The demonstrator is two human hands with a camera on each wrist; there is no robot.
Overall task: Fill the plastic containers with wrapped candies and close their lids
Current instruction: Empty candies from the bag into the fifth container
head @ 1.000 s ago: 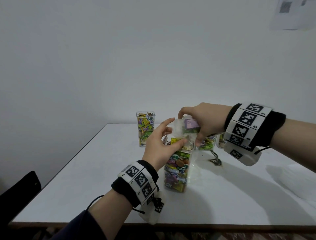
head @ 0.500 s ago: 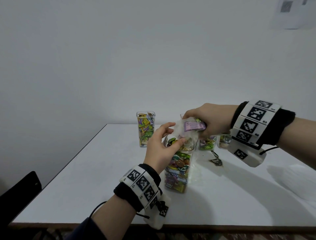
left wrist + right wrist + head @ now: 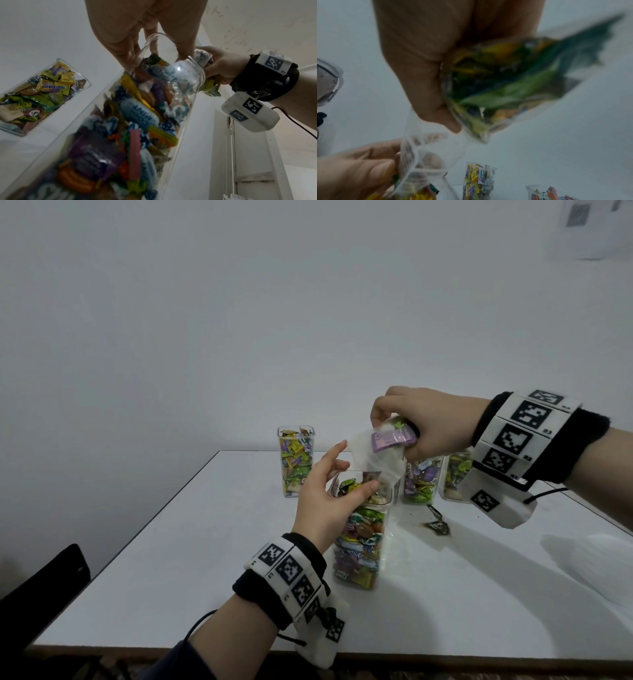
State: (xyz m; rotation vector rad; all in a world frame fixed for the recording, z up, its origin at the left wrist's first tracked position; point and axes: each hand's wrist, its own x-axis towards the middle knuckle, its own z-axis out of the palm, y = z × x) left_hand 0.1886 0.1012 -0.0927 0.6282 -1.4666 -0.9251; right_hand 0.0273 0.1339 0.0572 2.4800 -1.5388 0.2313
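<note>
A tall clear container [image 3: 359, 546], nearly full of wrapped candies, stands lidless in the middle of the white table [image 3: 205, 542]. My left hand [image 3: 352, 470] grips its rim, thumb across the near edge; the left wrist view shows thumb and fingers straddling the container [image 3: 120, 128] mouth. Just above and to the right, my right hand [image 3: 397, 433] grips a clear plastic bag [image 3: 376, 463] holding candies, a purple one [image 3: 392, 437] among them. The bag's open end hangs down to the container mouth. The bag [image 3: 496, 88] is blurred in the right wrist view.
Three more open containers of candies stand behind: one at the back left [image 3: 296, 460], two behind my right hand [image 3: 421, 481] [image 3: 457, 477]. A small dark tag [image 3: 436, 525] lies on the table. White plastic [image 3: 589, 563] lies at the right. A dark chair back [image 3: 41, 583] stands lower left.
My right hand has risen and moved right with the bag, stretching it upward above the container. My left hand has stayed at the rim.
</note>
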